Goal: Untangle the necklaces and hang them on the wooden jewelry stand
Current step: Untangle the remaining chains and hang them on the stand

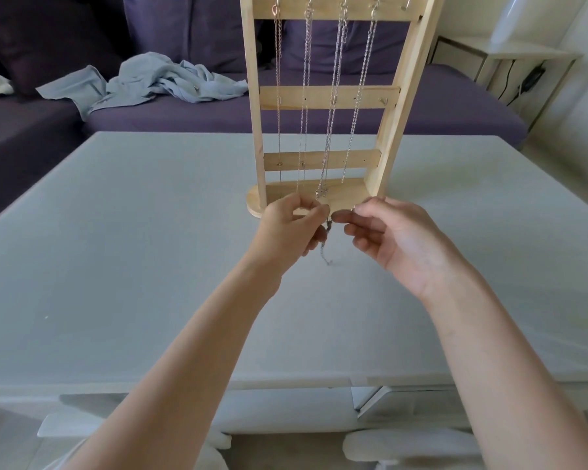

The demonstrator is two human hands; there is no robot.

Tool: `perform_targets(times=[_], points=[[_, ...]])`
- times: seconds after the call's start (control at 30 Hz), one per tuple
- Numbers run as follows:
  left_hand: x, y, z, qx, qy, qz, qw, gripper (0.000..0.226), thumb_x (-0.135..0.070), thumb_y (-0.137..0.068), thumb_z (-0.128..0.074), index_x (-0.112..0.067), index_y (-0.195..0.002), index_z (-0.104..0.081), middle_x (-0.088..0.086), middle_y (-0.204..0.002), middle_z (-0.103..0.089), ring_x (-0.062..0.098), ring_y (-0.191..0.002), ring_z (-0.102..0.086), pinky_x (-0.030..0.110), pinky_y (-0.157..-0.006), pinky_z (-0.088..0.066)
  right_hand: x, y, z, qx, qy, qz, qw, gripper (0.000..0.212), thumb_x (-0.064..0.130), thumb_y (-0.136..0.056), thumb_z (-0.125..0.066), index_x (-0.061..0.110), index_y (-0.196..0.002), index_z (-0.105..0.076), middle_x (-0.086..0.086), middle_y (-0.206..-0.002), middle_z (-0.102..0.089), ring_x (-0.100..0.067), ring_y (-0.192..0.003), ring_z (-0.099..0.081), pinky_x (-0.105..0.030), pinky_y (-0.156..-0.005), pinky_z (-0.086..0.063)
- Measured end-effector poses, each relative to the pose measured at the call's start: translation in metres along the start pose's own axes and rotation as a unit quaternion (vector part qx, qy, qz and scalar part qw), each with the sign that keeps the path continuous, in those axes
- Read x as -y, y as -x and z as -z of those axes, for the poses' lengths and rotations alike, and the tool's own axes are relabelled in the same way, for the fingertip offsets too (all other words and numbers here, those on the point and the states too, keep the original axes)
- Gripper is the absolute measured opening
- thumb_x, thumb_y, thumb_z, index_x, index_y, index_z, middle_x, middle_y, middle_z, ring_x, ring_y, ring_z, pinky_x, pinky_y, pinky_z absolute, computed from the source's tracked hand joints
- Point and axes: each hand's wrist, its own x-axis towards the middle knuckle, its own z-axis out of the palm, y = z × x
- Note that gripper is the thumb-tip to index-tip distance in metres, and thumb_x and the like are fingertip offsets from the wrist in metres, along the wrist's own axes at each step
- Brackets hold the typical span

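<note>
While four chains already hang from the top hooks of the wooden jewelry stand (323, 96), my left hand (292, 228) and right hand (391, 235) pinch the last tangled necklace (326, 247) just above the desk (133, 249) — I judge the knot needs teasing apart next.

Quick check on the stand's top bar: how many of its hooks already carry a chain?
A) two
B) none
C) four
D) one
C: four chains hang from hooks on the wooden jewelry stand's top bar, while the hook at the far right is bare; both hands work a tangled chain at the base.
</note>
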Motion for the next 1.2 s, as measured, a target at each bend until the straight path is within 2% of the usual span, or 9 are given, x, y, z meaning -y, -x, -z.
perform_targets(times=[0.13,0.27,0.4,0.5,0.77,0.87,0.97,1.07,1.2], points=[[-0.0001,0.0015,0.0002,0.033,-0.007,0.051,0.998,0.011,-0.017,-0.092,-0.054,-0.015,-0.081,-0.057,-0.01,-0.051,-0.058,0.004,-0.046,-0.047,0.016,-0.053,-0.04,-0.0007,-0.0003,-0.0006,-0.001,-0.011,-0.013,1.0,0.014,0.004,-0.088,-0.053,0.011,-0.075,-0.054,-0.005,-0.067,-0.068,-0.013,-0.056,-0.058,-0.019,-0.052,-0.044],[-0.0009,0.0035,0.0007,0.083,-0.033,0.109,0.99,0.011,-0.016,-0.09,-0.054,-0.017,-0.08,-0.06,-0.008,-0.057,-0.062,0.007,-0.056,-0.049,0.019,-0.059,-0.041,-0.0023,-0.0008,0.001,0.008,0.018,-0.007,1.0,0.014,0.005,-0.088,-0.057,0.012,-0.076,-0.057,0.0,-0.063,-0.065,-0.012,-0.058,-0.059,-0.02,-0.055,-0.044],[-0.0022,0.0049,0.0002,0.113,-0.051,0.135,0.983,0.015,-0.018,-0.087,-0.058,-0.017,-0.074,-0.066,-0.008,-0.059,-0.061,0.007,-0.057,-0.049,0.018,-0.059,-0.041,-0.0037,-0.0009,0.0005,0.013,0.041,-0.005,0.999,0.015,0.003,-0.087,-0.06,0.014,-0.077,-0.058,0.001,-0.061,-0.063,-0.013,-0.061,-0.058,-0.019,-0.056,-0.045],[-0.002,0.005,0.0005,0.108,-0.055,0.137,0.983,0.017,-0.018,-0.086,-0.059,-0.019,-0.074,-0.07,-0.01,-0.058,-0.061,0.006,-0.055,-0.048,0.016,-0.058,-0.04,-0.0032,-0.0008,0.0006,0.018,0.024,-0.005,1.0,0.016,0.001,-0.087,-0.058,0.013,-0.077,-0.057,-0.001,-0.061,-0.061,-0.016,-0.061,-0.057,-0.019,-0.055,-0.047],[-0.0015,0.0043,0.0038,0.073,-0.02,0.111,0.991,0.011,-0.018,-0.088,-0.058,-0.015,-0.079,-0.065,-0.008,-0.065,-0.064,0.004,-0.052,-0.049,0.017,-0.057,-0.039,-0.0011,0.0006,0.0016,0.011,0.01,-0.013,1.0,0.015,0.001,-0.087,-0.059,0.012,-0.077,-0.058,-0.001,-0.061,-0.062,-0.013,-0.058,-0.06,-0.018,-0.051,-0.043],[-0.0029,0.0034,0.0034,0.054,-0.007,0.08,0.995,0.011,-0.015,-0.09,-0.055,-0.012,-0.083,-0.062,-0.006,-0.064,-0.064,0.004,-0.051,-0.049,0.017,-0.057,-0.04,-0.0008,0.001,0.0003,0.008,0.001,-0.016,1.0,0.016,-0.002,-0.087,-0.059,0.011,-0.077,-0.059,-0.002,-0.062,-0.062,-0.01,-0.052,-0.057,-0.017,-0.048,-0.042],[-0.0025,0.0022,0.0035,0.049,-0.032,0.02,0.998,0.014,-0.012,-0.091,-0.053,-0.012,-0.078,-0.058,-0.007,-0.058,-0.062,0.003,-0.044,-0.048,0.015,-0.05,-0.038,-0.0016,0.0006,0.0001,0.011,0.005,-0.018,1.0,0.015,-0.005,-0.084,-0.06,0.009,-0.079,-0.06,-0.003,-0.063,-0.061,-0.009,-0.05,-0.054,-0.016,-0.046,-0.042],[-0.0003,0.0006,0.0029,0.046,-0.091,-0.038,0.994,0.017,-0.012,-0.093,-0.053,-0.014,-0.076,-0.056,-0.008,-0.051,-0.062,0.004,-0.041,-0.048,0.014,-0.044,-0.035,-0.0058,-0.0006,0.0012,0.005,0.079,-0.01,0.997,0.015,-0.008,-0.082,-0.062,0.007,-0.078,-0.063,-0.004,-0.065,-0.058,-0.008,-0.05,-0.052,-0.015,-0.048,-0.043],[0.0034,-0.0008,0.0035,0.04,-0.11,-0.056,0.991,0.017,-0.013,-0.094,-0.052,-0.016,-0.077,-0.054,-0.008,-0.053,-0.062,0.003,-0.04,-0.05,0.013,-0.042,-0.035,-0.0095,-0.0002,0.001,0.007,0.165,0.005,0.986,0.011,-0.001,-0.081,-0.067,0.007,-0.074,-0.066,0.001,-0.059,-0.058,-0.009,-0.055,-0.051,-0.014,-0.055,-0.045]])
